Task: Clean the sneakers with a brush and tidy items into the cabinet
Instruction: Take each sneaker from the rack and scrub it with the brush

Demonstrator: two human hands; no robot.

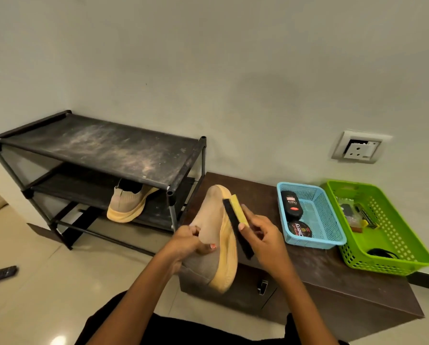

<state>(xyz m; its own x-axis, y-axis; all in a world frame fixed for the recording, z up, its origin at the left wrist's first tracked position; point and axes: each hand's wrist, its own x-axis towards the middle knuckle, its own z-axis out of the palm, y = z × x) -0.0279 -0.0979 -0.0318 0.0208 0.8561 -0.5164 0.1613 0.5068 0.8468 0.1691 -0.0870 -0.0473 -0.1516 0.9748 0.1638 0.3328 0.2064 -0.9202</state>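
Beige sneaker [209,217] in closed grip of left hand [186,245], brush [234,218] in closed grip of right hand [263,239]

We find bare cabinet top [253,190] between the shoe rack [103,148] and the blue basket [315,241]; that basket and the green basket [387,266] just beside it crowd our right, near the wall [233,95].

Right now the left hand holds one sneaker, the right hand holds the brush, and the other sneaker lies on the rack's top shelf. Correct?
One detail is wrong: the head view shows the other sneaker on a lower shelf of the rack, under the top one. The rest stands.
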